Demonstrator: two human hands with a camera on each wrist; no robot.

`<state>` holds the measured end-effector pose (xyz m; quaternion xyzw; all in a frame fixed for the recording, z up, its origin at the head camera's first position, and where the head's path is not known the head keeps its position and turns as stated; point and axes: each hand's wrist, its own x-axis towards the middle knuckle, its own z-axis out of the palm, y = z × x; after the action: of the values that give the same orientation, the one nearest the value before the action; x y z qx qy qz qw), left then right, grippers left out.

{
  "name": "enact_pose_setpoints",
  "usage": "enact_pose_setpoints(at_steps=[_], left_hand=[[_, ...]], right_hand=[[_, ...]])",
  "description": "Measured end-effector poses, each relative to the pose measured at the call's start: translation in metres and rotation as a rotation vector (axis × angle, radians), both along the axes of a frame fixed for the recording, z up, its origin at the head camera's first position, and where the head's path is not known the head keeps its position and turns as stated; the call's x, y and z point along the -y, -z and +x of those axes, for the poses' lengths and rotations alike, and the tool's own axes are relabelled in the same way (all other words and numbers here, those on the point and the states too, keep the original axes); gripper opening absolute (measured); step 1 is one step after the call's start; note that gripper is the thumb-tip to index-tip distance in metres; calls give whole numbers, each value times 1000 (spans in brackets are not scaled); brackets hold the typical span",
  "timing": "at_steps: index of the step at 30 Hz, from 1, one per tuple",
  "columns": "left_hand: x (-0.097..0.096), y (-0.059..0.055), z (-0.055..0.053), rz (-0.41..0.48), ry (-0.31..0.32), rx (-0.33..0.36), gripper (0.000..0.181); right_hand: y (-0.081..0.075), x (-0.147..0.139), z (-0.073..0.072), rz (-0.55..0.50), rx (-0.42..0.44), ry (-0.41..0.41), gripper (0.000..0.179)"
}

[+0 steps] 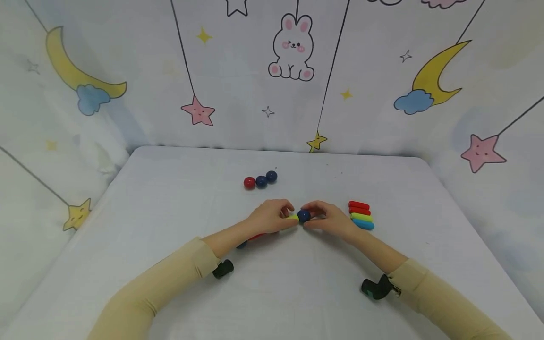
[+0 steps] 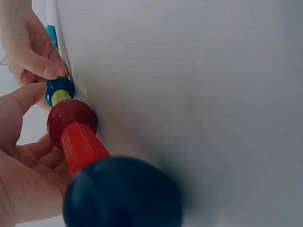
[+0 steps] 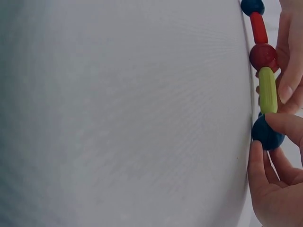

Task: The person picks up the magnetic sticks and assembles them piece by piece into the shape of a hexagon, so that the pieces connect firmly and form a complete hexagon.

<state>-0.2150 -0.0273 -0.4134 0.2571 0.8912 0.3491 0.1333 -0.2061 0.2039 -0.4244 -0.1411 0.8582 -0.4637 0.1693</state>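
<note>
A chain of toy balls and rods lies on the table: a dark blue ball (image 2: pixel 123 194), a red rod (image 3: pixel 258 28), a red ball (image 3: pixel 263 56), a yellow-green rod (image 3: pixel 268 90) and another dark blue ball (image 1: pixel 303 216), end to end. My right hand (image 1: pixel 333 219) pinches that last ball between thumb and fingers. Around the yellow-green rod and red ball, my left hand (image 1: pixel 268 216) is loosely curved, thumb and fingers spread apart. Its thumb lies close beside the rod; whether it touches cannot be told. In the head view my left hand and forearm hide part of the chain.
Beyond my hands sit a loose red ball (image 1: pixel 249 183) and two dark blue balls (image 1: pixel 266 179) in a row. Right of my right hand lie two red rods (image 1: pixel 359 208), a yellow-green rod (image 1: pixel 361 217) and a blue rod (image 1: pixel 363 224). Printed cloth hangs behind the white table (image 1: pixel 191 184).
</note>
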Motion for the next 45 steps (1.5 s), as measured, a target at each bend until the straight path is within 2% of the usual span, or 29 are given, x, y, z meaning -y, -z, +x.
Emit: enact_pose_setpoints(at_steps=[7,12,14,20,22,24,27,30,33,39,45], left_hand=[[-16,1,-4,-36,2,-3,36],[-17,4,-3,-12,6,-13,34],[-16,5,-3,-2,10,-20,34],[-9,7,-2,9,24,-40,34],[-7,7,-2,12,26,-38,34],[-4,7,-2,14,26,-35,34],[0,7,-2,14,26,-32,35],[3,8,-2,21,31,-23,35],[6,9,-2,20,29,-17,34],[11,9,-1,22,20,-12,34],[14,9,1,37,22,-1,33]], right_hand=[[-3,1,3,-31,3,-12,44],[-6,-7,3,14,-27,15,41],[-10,-16,1,42,-78,33,36],[-26,-60,-9,184,-356,91,23],[-29,-78,-11,234,-389,122,23],[-31,-94,-12,276,-359,154,26],[-30,-112,-14,332,-270,185,34],[-26,-123,-16,353,-173,202,39],[-22,-126,-19,353,-122,206,40],[-18,-123,-29,354,-112,198,39],[-14,-114,-36,365,-144,181,40]])
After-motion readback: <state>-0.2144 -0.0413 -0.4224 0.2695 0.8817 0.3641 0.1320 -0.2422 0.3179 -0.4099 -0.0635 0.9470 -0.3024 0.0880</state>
